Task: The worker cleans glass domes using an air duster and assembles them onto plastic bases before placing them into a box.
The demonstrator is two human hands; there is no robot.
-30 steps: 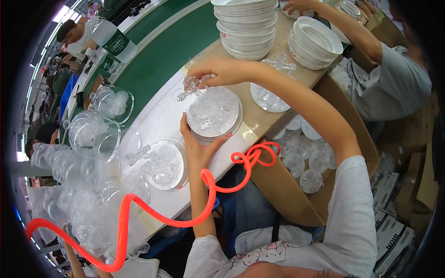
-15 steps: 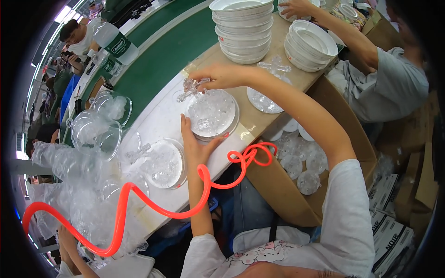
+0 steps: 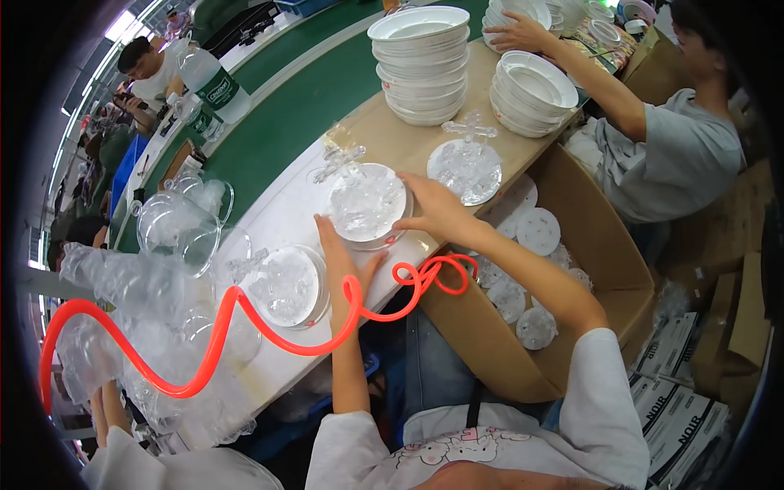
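On the white worktop lies a white round dish [image 3: 367, 202] topped with clear textured plastic. A clear cross-shaped plastic piece [image 3: 339, 163] sticks out at its far left edge. My right hand [image 3: 437, 208] grips the right rim, its thumb and fingers spread along the edge. At the lower left rim is my left hand [image 3: 343, 257], fingers stretched and thumb apart; whether it touches the dish is unclear. Similar dishes with clear tops lie to either side, a left dish [image 3: 287, 286] and a right dish [image 3: 465, 170], each with a clear cross-shaped piece.
A red coiled hose [image 3: 290, 346] crosses in front of my left forearm. Tall white dish stacks [image 3: 420, 69] stand at the back. A cardboard box [image 3: 490, 351] beside me holds round pieces. Clear plastic bags [image 3: 122, 282] crowd the left. A co-worker's hand [image 3: 523, 34] touches white dishes.
My right hand has left the cross-shaped piece and come down to the dish's right rim. My left thumb has drawn slightly back from the near rim.
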